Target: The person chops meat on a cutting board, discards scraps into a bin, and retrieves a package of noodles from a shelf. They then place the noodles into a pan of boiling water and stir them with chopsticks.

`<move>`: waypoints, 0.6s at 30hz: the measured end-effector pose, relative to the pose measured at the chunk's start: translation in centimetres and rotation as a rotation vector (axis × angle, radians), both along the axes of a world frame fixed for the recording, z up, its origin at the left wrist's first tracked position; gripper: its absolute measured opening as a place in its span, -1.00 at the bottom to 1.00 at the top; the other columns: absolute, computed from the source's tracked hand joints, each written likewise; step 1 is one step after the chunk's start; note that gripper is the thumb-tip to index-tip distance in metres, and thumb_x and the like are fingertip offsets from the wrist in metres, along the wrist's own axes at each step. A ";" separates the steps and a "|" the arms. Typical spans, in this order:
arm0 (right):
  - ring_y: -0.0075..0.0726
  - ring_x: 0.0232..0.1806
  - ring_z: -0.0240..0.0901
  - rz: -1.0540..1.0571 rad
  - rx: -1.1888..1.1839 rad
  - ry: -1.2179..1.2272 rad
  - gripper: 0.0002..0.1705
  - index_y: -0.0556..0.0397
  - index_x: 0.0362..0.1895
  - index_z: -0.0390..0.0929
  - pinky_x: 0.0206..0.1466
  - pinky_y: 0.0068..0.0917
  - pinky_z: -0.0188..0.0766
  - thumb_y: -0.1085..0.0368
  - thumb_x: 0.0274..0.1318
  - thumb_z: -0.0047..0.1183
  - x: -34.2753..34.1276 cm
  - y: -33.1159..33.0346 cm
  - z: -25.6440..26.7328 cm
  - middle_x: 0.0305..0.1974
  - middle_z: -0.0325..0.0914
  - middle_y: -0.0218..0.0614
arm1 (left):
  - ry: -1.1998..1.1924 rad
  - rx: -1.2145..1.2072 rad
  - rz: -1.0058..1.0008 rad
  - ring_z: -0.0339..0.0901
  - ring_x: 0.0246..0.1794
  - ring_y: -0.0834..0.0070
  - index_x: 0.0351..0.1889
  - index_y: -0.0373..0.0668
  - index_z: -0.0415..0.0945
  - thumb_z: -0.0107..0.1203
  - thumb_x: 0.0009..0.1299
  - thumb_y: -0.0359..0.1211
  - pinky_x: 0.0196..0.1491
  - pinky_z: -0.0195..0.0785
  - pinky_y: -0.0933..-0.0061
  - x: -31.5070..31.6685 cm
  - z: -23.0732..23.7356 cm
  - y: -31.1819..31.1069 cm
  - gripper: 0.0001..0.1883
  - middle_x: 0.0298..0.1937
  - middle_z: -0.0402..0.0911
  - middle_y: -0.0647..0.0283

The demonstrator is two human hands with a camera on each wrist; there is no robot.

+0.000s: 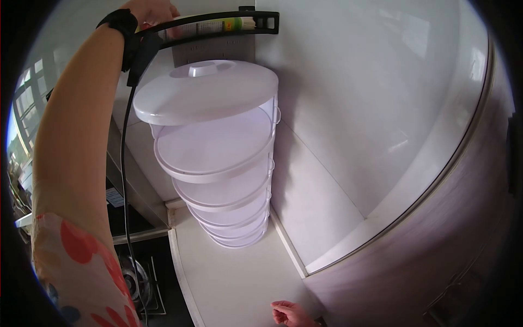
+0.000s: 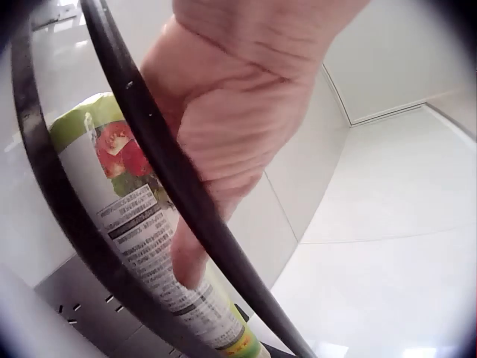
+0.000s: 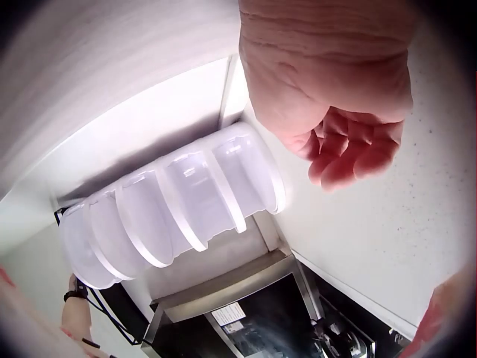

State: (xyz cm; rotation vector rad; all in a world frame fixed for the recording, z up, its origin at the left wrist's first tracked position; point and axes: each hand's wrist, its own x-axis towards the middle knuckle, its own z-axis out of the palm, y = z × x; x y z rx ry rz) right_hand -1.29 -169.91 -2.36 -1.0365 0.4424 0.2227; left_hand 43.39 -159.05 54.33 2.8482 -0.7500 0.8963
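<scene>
Red tomato print [image 2: 123, 153] on pkg [image 2: 145, 250] (L-wrist only).

Right grip [image 3: 335, 97] apart from tiered container [image 3: 181, 203]

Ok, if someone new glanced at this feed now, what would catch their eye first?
The tall white tiered container standing on the counter fills the middle of the head view. Above it, the left hand reaches to a black rack, touching the printed package inside. The right hand sits at the bottom edge, empty.
</scene>
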 end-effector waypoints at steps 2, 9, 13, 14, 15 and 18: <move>-0.51 -0.60 0.33 -0.008 0.027 0.011 -0.74 0.19 -0.02 0.40 -0.53 -0.57 0.33 0.36 0.30 -0.24 0.0 -0.1 -0.1 -0.57 0.39 -0.36 | 0.024 0.013 0.028 0.52 -0.26 0.27 -0.11 -0.14 0.55 0.26 -0.07 -0.25 -0.19 0.37 0.29 -0.3 0.2 -0.6 -0.51 -0.22 0.60 0.14; -0.49 -0.63 0.32 -0.077 0.060 0.049 -0.75 0.14 -0.10 0.43 -0.58 -0.57 0.28 0.26 0.28 -0.18 0.4 -0.3 0.4 -0.59 0.41 -0.37 | 0.103 0.070 0.158 0.53 -0.49 0.27 -0.39 -0.23 0.61 0.26 -0.31 -0.41 -0.44 0.36 0.22 -0.3 0.2 -1.1 -0.61 -0.45 0.60 0.12; -0.50 -0.64 0.31 -0.200 0.195 0.171 -0.76 0.14 -0.10 0.43 -0.59 -0.57 0.28 0.28 0.26 -0.16 0.8 -0.3 2.0 -0.59 0.40 -0.36 | 0.004 0.101 0.035 0.51 -0.52 0.25 -0.40 -0.27 0.60 0.26 -0.26 -0.40 -0.42 0.36 0.24 5.0 0.2 0.9 -0.63 -0.48 0.59 0.08; -0.50 -0.64 0.31 -0.197 0.195 0.174 -0.76 0.14 -0.10 0.43 -0.59 -0.57 0.28 0.28 0.26 -0.16 0.6 -0.4 1.1 -0.59 0.40 -0.36 | -0.029 0.109 -0.008 0.50 -0.53 0.25 -0.40 -0.28 0.59 0.25 -0.24 -0.40 -0.42 0.36 0.24 5.7 0.1 1.3 -0.64 -0.49 0.58 0.07; -0.50 -0.65 0.31 -0.131 0.062 0.048 -0.77 0.13 -0.11 0.44 -0.59 -0.58 0.27 0.28 0.26 -0.15 0.6 -0.6 0.4 -0.60 0.40 -0.36 | -0.062 0.116 -0.051 0.49 -0.54 0.24 -0.40 -0.29 0.59 0.25 -0.23 -0.40 -0.41 0.36 0.25 5.8 0.0 1.6 -0.65 -0.50 0.57 0.06; -0.50 -0.65 0.32 -0.069 -0.050 -0.066 -0.78 0.11 -0.13 0.45 -0.60 -0.59 0.25 0.27 0.25 -0.14 0.2 -0.7 -0.9 -0.60 0.39 -0.37 | -0.171 0.137 -0.192 0.46 -0.58 0.22 -0.40 -0.33 0.57 0.24 -0.18 -0.39 -0.40 0.36 0.27 6.2 0.3 1.9 -0.67 -0.53 0.56 0.03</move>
